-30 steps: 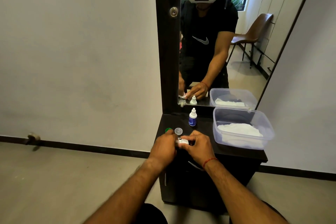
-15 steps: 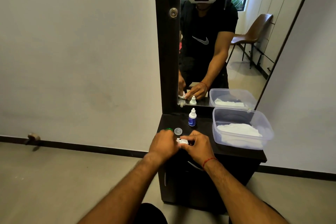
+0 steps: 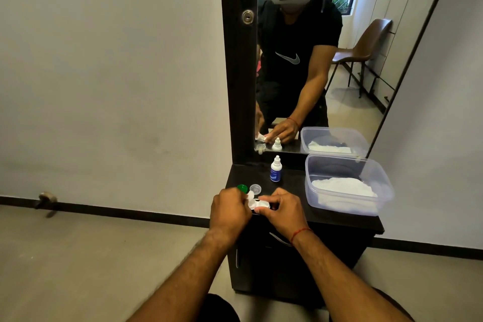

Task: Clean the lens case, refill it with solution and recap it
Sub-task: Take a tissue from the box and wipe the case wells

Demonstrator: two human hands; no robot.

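"The left hand (image 3: 230, 210) curls round a scrap of tissue (image 3: 250, 195), pushed into one well, I think. The right hand (image 3: 281, 213) pinches the white lens case (image 3: 258, 205)."

"It's close to the near edge. One slip and it drops to the floor."

"A knuckle could also roll the green cap (image 3: 242, 188) or the clear cap (image 3: 255, 188). The solution bottle (image 3: 275, 170) stands farther back."

"Dark cabinet top (image 3: 292, 183), a clear tub (image 3: 384, 191) of tissues on the right, a mirror (image 3: 352, 102) behind and bare wall (image 3: 104, 86) on the left."

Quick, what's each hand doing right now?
Left hand: grips a white tissue against the lens case.
Right hand: pinches the lens case.
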